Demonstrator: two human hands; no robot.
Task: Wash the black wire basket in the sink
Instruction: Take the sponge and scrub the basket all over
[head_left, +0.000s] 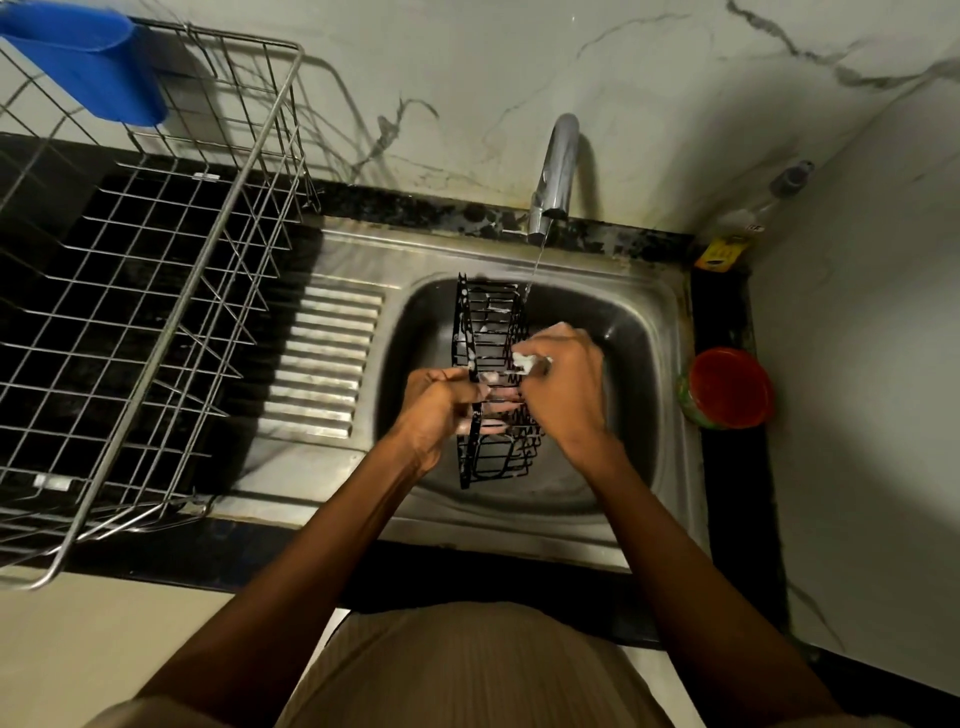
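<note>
Black basket (493, 384) held over the sink (639, 332) under a thin tap (556, 171) stream, left hand (441, 410) grip clamped on its frame, right hand (561, 379) pinching a soapy scrubber (524, 361) against the wires

The wire basket (491, 384) stood in the sink (644, 332), below the tap (553, 176), between the left hand (441, 410) and right hand (563, 382). A dish rack (156, 291) sat left of the sink; a tub (730, 387) sat on its right
</note>
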